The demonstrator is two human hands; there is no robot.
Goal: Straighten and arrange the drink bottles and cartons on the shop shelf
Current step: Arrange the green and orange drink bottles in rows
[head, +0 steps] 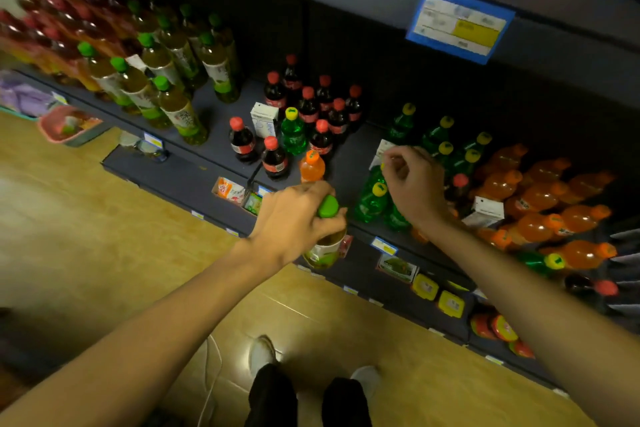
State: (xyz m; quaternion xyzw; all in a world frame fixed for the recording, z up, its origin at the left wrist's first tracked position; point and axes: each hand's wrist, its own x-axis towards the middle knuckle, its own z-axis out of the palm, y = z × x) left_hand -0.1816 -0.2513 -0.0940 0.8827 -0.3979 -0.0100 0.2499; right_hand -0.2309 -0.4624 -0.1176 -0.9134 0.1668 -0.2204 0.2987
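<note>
- While the person stands by the dark shelf [221, 121], the left hand [294, 218] is wrapped around the top of a tea bottle [325, 250] with a green cap [328, 206]. Its grip is clamped on that bottle, which hangs at the front edge of the shelf.
- The right hand [414, 180] is over the green soda bottles [372, 198]. Its fingers are curled and seem to pinch a yellow cap, but the hand hides it, so I cannot tell for sure.
- A small orange soda bottle [311, 166] stands just behind the left hand.
- Cola bottles with red caps [320, 107] stand in a loose bunch in the middle of the shelf. One green bottle and a white carton [265, 120] sit among them.
- More tea bottles with green caps [166, 69] stand in rows on the left.
- Big orange soda bottles [540, 198] lie tipped on the right, with another white carton [486, 211] among them.
</note>
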